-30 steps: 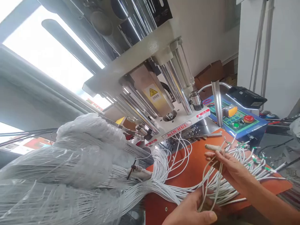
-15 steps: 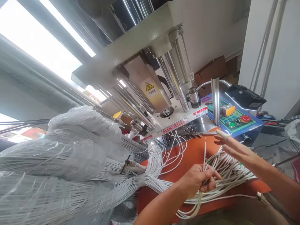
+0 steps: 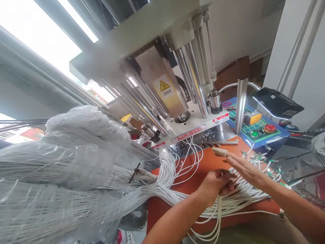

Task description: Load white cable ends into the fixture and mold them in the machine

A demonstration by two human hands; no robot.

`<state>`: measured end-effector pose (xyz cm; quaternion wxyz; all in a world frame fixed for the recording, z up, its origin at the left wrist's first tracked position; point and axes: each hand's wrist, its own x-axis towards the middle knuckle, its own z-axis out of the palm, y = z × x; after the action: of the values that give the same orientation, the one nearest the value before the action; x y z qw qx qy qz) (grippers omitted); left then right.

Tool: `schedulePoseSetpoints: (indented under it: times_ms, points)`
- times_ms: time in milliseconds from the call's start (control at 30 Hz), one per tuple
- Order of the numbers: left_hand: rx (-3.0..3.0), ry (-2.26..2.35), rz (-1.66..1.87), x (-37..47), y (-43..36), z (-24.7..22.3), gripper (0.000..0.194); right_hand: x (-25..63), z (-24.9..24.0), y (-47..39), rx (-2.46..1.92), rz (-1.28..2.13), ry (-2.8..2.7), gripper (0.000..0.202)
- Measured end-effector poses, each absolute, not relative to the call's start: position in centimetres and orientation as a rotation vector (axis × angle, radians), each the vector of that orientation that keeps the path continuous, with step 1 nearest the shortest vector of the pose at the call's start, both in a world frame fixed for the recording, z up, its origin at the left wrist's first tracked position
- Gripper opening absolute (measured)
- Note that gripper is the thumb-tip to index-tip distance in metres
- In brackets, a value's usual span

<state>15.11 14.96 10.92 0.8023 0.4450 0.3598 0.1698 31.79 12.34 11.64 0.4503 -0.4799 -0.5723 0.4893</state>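
Note:
My left hand [image 3: 215, 184] is closed around several white cables [image 3: 218, 213], which hang below it toward the front edge of the orange mat. Their upper ends are mostly hidden behind the fingers. Close beside it, my right hand [image 3: 242, 167] is held flat with its fingers stretched out, and a pale cover [image 3: 220, 152] sits on a fingertip. No cable shows in its grasp. Beneath and behind both hands lies a pile of white cables [image 3: 243, 196], with small green-and-silver connectors [image 3: 274, 169] on their ends at the right.
A press machine [image 3: 182, 135] stands behind the orange mat [image 3: 162, 220]. Right of it are a blue control box [image 3: 269, 134], a metal post [image 3: 241, 105] and a black lamp [image 3: 279, 103]. Plastic-wrapped cable bundles [image 3: 76, 162] fill the left, with a clamp [image 3: 135, 172] beside them.
My right hand has moved left, closer to my left hand. The cable end that stood up from my left hand no longer shows. The view has shifted slightly, showing more connectors.

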Motion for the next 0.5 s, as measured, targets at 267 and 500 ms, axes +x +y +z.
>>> schedulePoseSetpoints:
  times_ms: [267, 500]
  points:
    - [0.992, 0.935, 0.656, 13.3, 16.5, 9.6, 0.041, 37.2, 6.4, 20.9, -1.679, 0.16, -2.079, 0.044]
    - [1.243, 1.055, 0.771, 12.3, 16.6, 9.9, 0.029, 35.6, 7.7, 23.1, -1.755, 0.154, -2.403, 0.029]
